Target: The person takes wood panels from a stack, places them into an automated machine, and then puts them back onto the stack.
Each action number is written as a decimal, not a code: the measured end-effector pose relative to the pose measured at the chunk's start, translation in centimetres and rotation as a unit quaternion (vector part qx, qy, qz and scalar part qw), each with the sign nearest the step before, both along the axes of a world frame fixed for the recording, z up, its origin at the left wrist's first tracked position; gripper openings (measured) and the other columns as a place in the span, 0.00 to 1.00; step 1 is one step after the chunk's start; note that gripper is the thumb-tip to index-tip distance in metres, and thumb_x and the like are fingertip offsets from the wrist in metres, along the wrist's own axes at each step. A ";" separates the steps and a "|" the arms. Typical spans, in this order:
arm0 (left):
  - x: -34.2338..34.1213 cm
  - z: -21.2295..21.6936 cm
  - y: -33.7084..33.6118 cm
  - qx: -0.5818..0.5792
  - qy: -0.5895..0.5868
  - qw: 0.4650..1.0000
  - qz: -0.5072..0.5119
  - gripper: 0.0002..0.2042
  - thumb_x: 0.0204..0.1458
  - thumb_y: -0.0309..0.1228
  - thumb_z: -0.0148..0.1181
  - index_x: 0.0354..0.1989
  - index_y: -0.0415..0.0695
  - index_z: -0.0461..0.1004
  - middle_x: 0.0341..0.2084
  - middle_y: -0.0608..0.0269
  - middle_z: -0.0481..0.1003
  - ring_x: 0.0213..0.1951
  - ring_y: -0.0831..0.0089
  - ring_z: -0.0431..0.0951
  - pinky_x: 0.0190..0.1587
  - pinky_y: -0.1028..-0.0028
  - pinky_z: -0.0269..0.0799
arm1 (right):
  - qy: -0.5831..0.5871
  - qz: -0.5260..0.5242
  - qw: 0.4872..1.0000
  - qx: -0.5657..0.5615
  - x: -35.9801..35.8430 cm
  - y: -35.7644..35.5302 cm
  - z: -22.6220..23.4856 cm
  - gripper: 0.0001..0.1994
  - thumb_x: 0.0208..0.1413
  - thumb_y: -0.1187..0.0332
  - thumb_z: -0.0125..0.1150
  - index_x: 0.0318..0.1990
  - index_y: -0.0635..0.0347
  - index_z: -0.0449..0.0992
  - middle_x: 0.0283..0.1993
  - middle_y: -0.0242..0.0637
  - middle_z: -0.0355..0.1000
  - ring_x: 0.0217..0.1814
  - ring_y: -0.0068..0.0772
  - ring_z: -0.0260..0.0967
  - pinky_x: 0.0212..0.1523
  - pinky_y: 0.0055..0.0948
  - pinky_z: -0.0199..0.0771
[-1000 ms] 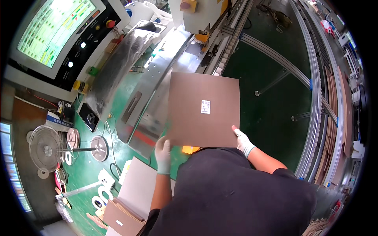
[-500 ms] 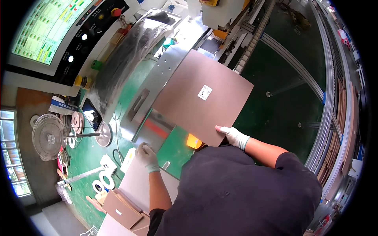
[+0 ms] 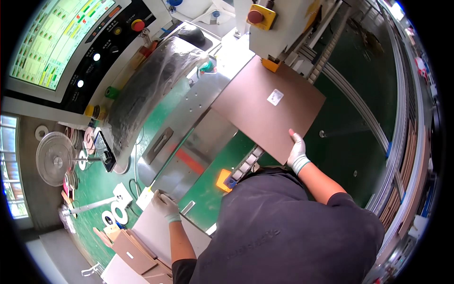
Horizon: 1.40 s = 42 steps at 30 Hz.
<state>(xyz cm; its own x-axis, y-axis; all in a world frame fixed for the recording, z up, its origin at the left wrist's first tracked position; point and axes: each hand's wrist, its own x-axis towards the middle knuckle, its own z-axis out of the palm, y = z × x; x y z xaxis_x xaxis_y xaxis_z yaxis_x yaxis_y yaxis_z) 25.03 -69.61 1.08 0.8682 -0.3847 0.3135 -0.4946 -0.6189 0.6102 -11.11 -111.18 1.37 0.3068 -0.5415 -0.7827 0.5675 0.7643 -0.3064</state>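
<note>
A flat brown panel (image 3: 250,99) with a small white label (image 3: 275,97) lies on the metal machine bed, its far edge beneath the machine head. My right hand (image 3: 297,149), in a pale glove, is closed on the panel's near right edge, thumb on top and fingers hidden below. My left hand (image 3: 166,206), gloved too, is at the far edge of a pale panel (image 3: 153,229) at lower left. Its fingers are curled, and their tips are hidden, so I cannot make out what they hold.
A white machine head (image 3: 269,35) with a red stop button (image 3: 255,17) overhangs the far end. At left stand a control panel with a lit screen (image 3: 56,40) and a plastic-wrapped dark object (image 3: 151,80). Brown boards (image 3: 130,248) sit at lower left; a conveyor rail (image 3: 402,109) runs along the right.
The brown panel has slid away and rightward, beneath the machine head, with my right hand still on its edge. My left hand stays by the pale panel. The view has shifted slightly.
</note>
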 end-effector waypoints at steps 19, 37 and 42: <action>0.8 -4.4 2.1 -0.024 0.037 0.984 0.170 0.13 0.60 0.30 0.54 0.44 0.33 0.81 0.35 0.50 0.81 0.40 0.60 0.80 0.48 0.62 0.74 | 0.191 -0.118 0.960 -0.164 -1.4 -14.3 0.0 0.25 0.70 0.57 0.50 0.68 0.62 0.66 0.66 0.43 0.70 0.64 0.44 0.70 0.64 0.40 0.70; -18.5 -19.4 40.8 -0.194 0.203 0.829 0.484 0.17 0.62 0.35 0.55 0.54 0.42 0.79 0.42 0.54 0.83 0.41 0.62 0.84 0.44 0.65 0.80 | 0.302 0.507 0.235 -0.772 15.6 14.4 3.1 0.14 0.65 0.57 0.60 0.42 0.57 0.82 0.39 0.44 0.81 0.41 0.49 0.79 0.43 0.41 0.77; -21.6 -15.6 50.1 -0.576 0.242 0.469 0.625 0.09 0.61 0.41 0.57 0.42 0.52 0.76 0.33 0.70 0.80 0.34 0.73 0.79 0.35 0.70 0.74 | 0.377 0.488 0.240 -0.750 14.8 13.7 1.7 0.15 0.66 0.56 0.58 0.43 0.58 0.82 0.41 0.46 0.81 0.43 0.50 0.79 0.45 0.42 0.77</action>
